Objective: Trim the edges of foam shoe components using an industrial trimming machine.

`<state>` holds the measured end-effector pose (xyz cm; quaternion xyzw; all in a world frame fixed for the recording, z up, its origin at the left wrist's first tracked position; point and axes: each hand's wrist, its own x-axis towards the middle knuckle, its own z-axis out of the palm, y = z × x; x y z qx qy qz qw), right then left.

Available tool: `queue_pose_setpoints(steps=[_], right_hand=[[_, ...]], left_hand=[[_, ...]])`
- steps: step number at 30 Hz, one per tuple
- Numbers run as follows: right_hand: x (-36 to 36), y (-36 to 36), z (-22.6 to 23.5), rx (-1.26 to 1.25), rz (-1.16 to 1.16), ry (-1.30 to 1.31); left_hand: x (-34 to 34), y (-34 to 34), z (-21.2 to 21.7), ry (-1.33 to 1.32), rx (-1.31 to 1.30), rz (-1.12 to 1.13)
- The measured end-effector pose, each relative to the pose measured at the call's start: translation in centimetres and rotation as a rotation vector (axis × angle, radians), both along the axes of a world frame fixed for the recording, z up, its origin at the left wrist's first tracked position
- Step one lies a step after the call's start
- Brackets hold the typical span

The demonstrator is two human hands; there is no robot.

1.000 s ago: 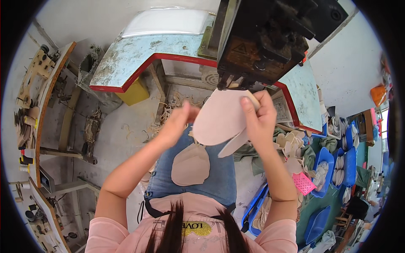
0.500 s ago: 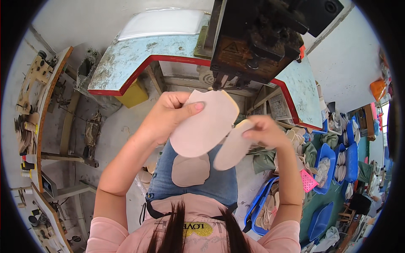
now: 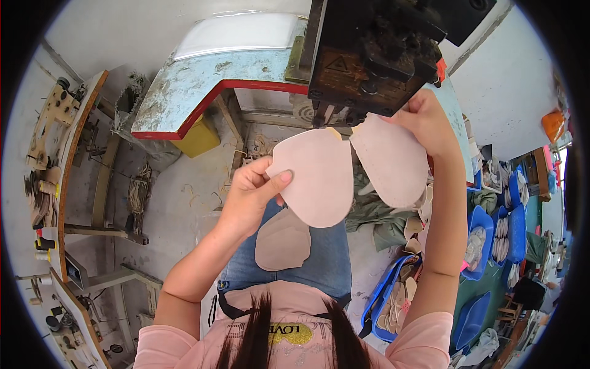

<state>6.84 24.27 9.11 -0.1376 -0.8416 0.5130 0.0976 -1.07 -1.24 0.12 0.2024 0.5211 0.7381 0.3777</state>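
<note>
My left hand point(image 3: 253, 192) pinches the left edge of a flat, pale pinkish rounded piece point(image 3: 314, 181), thumb on top. A yellowish strip shows at that piece's upper right corner, just below the narrow foot of a black machine head point(image 3: 365, 74). With my right hand point(image 3: 425, 123), I grip the far edge of a second rounded pale piece point(image 3: 393, 163) that hangs down beside the first. Their upper corners come close together below the machine; whether they are joined, I cannot tell. Another pale rounded piece point(image 3: 284, 241) lies on my lap.
Behind the machine stands a worn light-blue table point(image 3: 233, 67) with a red edge and a cut-out. A yellow bin point(image 3: 200, 136) is under it. At the left is a workbench point(image 3: 83, 129). Blue baskets point(image 3: 376, 307) holding pale pieces sit on the right.
My right hand has moved up and away to the right, raising and turning its piece. The left piece has shifted slightly right and tilted, its upper edge now lower relative to the machine foot.
</note>
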Motion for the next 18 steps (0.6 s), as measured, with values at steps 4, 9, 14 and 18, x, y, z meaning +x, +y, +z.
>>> queue_pose_setpoints(steps=[4, 9, 14, 18], right_hand=[[-1.9, -0.8, 0.8, -0.102, 0.044, 0.171], [-3.5, 0.1, 0.7, 0.083, -0.021, 0.143], [-2.8, 0.2, -0.3, 0.035, 0.057, 0.202], [-2.1, -2.1, -1.2, -0.012, 0.087, 0.215]], left_hand=[[1.6, 0.7, -0.4, -0.101, 0.064, -0.021], [2.2, 1.1, -0.4, -0.175, 0.110, -0.045], [-1.4, -0.4, -0.8, -0.001, -0.031, 0.038], [-3.7, 0.7, 0.9, 0.326, 0.018, 0.407]])
